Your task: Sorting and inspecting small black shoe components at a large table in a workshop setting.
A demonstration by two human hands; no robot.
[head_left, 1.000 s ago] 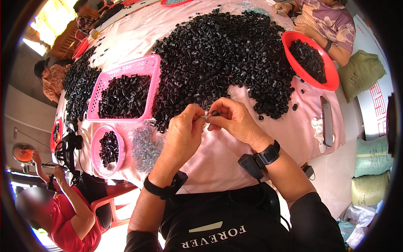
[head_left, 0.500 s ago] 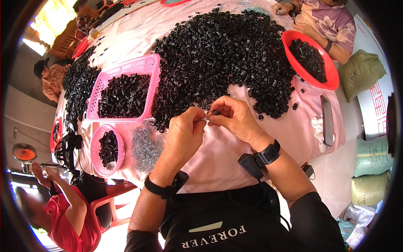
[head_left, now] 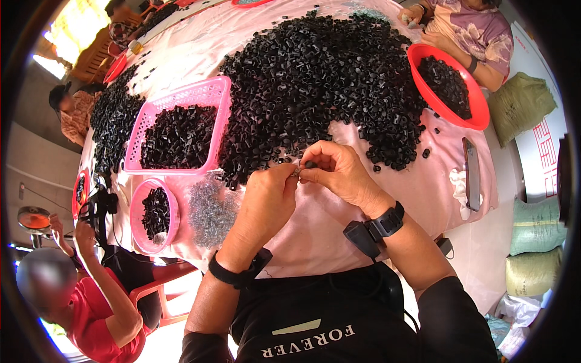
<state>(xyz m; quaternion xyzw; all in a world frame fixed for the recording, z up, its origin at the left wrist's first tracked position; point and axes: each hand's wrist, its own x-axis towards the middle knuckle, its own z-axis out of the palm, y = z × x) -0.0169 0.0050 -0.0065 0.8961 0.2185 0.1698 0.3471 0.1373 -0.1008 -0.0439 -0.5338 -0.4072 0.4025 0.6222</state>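
Over the near part of the pink-covered table, my left hand (head_left: 269, 193) and my right hand (head_left: 342, 173) meet fingertip to fingertip. Thumb and index finger of the right are closed on a small black plastic piece (head_left: 311, 164). A tiny pale, shiny piece (head_left: 296, 172) shows at the left hand's pinch, partly covered by the fingers. Just beyond both hands spreads a large heap of black plastic pieces (head_left: 315, 85). Left of my left forearm lies a heap of small clear pieces (head_left: 212, 212).
A pink rectangular basket (head_left: 178, 172) and a round pink bowl (head_left: 138, 222), both with black pieces, stand at left. A red basin (head_left: 478, 115) of black pieces and a phone (head_left: 471, 175) lie at right. Several other people sit around the table.
My left hand has turned slightly, its fingers now more hidden behind its back; my right hand has barely moved. At lower left, the person in red has raised their hands and shifted their head.
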